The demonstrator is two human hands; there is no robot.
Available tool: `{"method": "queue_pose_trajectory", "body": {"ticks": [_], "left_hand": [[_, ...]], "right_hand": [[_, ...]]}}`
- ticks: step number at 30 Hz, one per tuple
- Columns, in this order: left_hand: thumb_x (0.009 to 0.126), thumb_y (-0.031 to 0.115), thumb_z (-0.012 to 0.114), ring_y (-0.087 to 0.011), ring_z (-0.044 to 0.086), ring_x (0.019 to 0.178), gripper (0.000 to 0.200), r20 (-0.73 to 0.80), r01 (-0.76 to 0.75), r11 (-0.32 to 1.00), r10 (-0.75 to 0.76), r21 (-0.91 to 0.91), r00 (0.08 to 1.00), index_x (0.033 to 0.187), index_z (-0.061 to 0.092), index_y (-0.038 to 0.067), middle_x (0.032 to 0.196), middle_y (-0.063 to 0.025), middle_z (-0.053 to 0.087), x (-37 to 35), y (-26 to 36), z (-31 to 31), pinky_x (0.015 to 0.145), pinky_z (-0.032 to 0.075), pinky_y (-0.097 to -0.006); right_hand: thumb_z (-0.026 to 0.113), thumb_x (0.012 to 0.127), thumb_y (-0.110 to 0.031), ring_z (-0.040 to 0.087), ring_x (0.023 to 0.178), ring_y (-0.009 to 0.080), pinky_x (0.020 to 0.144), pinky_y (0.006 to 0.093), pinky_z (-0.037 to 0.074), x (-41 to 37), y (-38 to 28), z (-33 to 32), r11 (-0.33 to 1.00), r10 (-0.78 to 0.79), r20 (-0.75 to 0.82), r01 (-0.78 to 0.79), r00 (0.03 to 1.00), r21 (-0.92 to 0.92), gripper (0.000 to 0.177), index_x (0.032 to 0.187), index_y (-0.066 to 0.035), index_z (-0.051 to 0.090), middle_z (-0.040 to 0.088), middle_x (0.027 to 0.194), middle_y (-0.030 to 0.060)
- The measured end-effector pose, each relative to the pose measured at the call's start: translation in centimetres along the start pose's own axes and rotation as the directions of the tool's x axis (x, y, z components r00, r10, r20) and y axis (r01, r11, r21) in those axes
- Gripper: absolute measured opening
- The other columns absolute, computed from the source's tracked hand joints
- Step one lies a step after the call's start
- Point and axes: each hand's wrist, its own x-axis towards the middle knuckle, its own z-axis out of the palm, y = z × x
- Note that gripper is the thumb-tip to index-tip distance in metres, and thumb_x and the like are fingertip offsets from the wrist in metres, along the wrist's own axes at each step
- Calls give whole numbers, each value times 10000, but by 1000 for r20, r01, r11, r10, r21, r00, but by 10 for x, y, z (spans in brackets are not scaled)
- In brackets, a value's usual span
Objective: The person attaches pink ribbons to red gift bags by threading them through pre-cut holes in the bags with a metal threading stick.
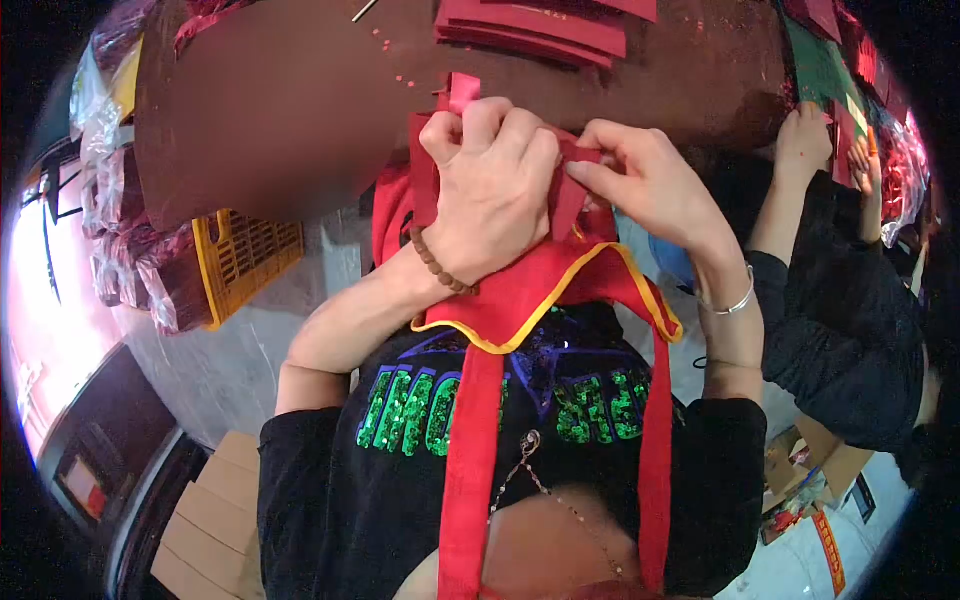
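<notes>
Seen from a head-worn camera looking down, a person in a black T-shirt [320, 480] with green sequined lettering works on a red piece [570, 200] at the near edge of a brown tabletop [700, 90]. The red piece is between and beneath the two hands, in front of the chest. The left hand [495, 185], a brown bead bracelet [440, 265] at its wrist, lies across the piece with its back up and its fingers curled; their tips are hidden, so whether they pinch or merely press cannot be told. A pink strip [464, 90] rises just past its knuckles. The right hand [645, 180], with a silver bangle [735, 300] at the wrist, pinches the piece's edge between thumb and forefinger. Below the hands hangs a red apron [530, 285] trimmed in yellow, its straps running down over the shirt. Beyond the hands, a stack of red items [530, 35] lies on the tabletop, with small red dots [388, 47] scattered near it. A yellow crate [250, 255] is at left, near plastic-wrapped bundles [110, 230], while a cardboard box [215, 510] sits lower left. At right, a co-worker's hand [805, 145] rests near the table's edge, below a dark sleeve [768, 280].
</notes>
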Motion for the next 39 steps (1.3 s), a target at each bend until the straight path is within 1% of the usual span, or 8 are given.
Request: {"method": "queue_pose_trajectory", "body": {"ticks": [5,7,13,26,30,33,35,39], "left_hand": [[708,143,631,-241,475,902,152,-37,45,995,-48,-84,998,822,546,90,851,-31,546,-1,2,3,781,272,-400],[712,137,633,-242,477,908,142,-43,72,992,-77,-108,996,819,551,93,854,-29,552,-3,2,6,784,274,-398],[748,156,637,-243,468,950,100,-16,135,935,-148,-327,989,828,594,114,901,-18,555,-4,-16,14,803,288,-404],[749,40,644,-276,561,760,131,85,343,785,-351,-516,932,876,619,23,827,-113,598,-18,-29,-15,672,455,-348],[748,44,649,-276,562,764,131,18,186,875,-198,-446,980,875,620,30,817,-110,599,-26,-39,-17,674,452,-347],[749,56,652,-277,559,755,128,19,288,856,-310,-430,951,872,622,41,804,-107,597,-32,-45,-25,672,449,-346],[807,65,607,-251,579,757,88,148,538,644,-557,-544,817,883,607,19,798,-113,593,-36,-52,-25,681,457,-318],[846,73,567,-162,591,785,111,106,479,654,-524,-586,845,920,595,-5,851,-99,609,-30,-71,-20,713,460,-274]], "right_hand": [[566,848,-97,509,615,27,554,178,417,-6,5,-1,999,45,4,-45,999,21,108,910,-8,564,561,689,-17],[570,850,-98,532,634,31,588,178,448,-4,11,0,949,55,49,-68,997,309,125,935,-7,563,574,727,-21],[575,855,-107,581,677,61,624,190,478,7,33,7,855,15,46,-37,999,517,249,1070,17,560,616,789,18],[588,846,-126,630,694,117,640,212,516,5,26,3,801,75,95,-116,993,587,329,1129,34,536,642,802,64],[590,847,-129,631,691,116,636,210,516,5,30,3,783,61,121,-123,991,609,320,1118,32,535,644,816,67],[594,846,-128,629,686,110,631,207,516,7,35,4,776,61,127,-127,990,618,308,1105,29,538,644,814,65],[595,844,-126,628,683,106,629,206,515,7,36,4,769,54,139,-130,989,625,303,1099,27,539,644,811,63],[599,844,-130,623,673,96,620,203,515,10,35,2,798,29,171,-126,985,590,296,1091,22,540,635,823,53]]}}
